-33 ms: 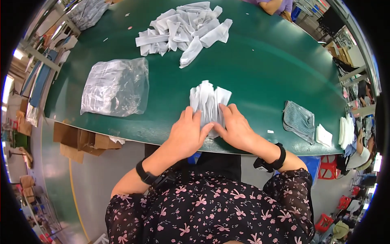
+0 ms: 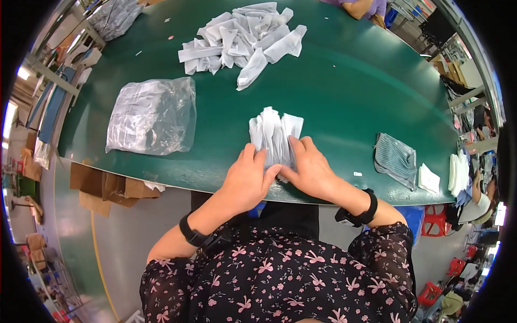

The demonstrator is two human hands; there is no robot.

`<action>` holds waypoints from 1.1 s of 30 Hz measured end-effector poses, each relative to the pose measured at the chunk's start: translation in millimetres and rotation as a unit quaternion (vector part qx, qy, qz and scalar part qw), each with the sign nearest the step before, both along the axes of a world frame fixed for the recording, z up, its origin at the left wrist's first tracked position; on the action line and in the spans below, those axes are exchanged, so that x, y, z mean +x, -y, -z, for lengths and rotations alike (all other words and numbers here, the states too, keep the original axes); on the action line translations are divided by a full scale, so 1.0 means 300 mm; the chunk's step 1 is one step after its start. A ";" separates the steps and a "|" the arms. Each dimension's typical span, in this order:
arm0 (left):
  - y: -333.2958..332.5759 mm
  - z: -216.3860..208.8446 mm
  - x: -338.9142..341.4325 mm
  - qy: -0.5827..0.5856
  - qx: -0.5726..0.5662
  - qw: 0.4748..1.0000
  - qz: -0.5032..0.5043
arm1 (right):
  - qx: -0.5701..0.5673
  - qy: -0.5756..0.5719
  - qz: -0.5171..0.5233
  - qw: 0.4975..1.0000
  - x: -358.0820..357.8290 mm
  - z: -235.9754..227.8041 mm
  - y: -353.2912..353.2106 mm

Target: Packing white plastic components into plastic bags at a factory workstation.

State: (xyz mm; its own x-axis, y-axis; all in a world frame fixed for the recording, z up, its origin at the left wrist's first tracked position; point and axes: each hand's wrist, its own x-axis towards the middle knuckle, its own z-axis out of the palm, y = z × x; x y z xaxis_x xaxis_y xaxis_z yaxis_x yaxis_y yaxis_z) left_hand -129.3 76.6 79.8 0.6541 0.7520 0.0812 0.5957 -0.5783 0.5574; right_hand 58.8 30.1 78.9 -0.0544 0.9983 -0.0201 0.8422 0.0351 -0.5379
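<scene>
Between my two hands, at the near edge of the green table (image 2: 344, 102), stands a bundle of white wrapped packets (image 2: 274, 132) pressed side by side. My left hand (image 2: 246, 177) grips its left side, fingers together. On its other side my right hand (image 2: 312, 168) squeezes inward, and the two thumbs nearly meet in front. The lower part of the bundle is partly hidden by my hands. A loose pile of similar white packets (image 2: 245, 40) lies farther back. To the left is a clear plastic bag (image 2: 153, 116) filled with whitish packets.
On the right lie a grey striped folded piece in clear plastic (image 2: 396, 159) and a small white cloth (image 2: 428, 178). Open cardboard boxes (image 2: 110, 185) sit below the table's left edge. Another person's arm (image 2: 358, 7) rests at the far edge. Red stools (image 2: 435, 220) stand at lower right.
The bundle's top has shifted very slightly left. Both hands keep their hold on it.
</scene>
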 end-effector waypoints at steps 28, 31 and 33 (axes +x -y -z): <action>-0.314 0.240 0.151 0.334 -0.155 0.928 0.064 | 0.156 0.110 -0.089 0.978 0.033 0.092 -0.104; -0.307 0.239 0.142 0.326 -0.144 0.933 0.043 | 0.173 0.114 -0.107 0.972 0.036 0.098 -0.117; -0.294 0.239 0.120 0.309 -0.102 0.946 0.018 | 0.173 0.115 -0.115 0.971 0.032 0.099 -0.115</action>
State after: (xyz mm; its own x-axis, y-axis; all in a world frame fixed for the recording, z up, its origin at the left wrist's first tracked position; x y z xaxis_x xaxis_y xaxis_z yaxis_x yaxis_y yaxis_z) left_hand -93.3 164.9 8.1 0.5548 0.7713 0.3121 0.1023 -0.4355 0.8944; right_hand 68.4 64.7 49.1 -0.3115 0.9091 0.2767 0.8870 0.3826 -0.2584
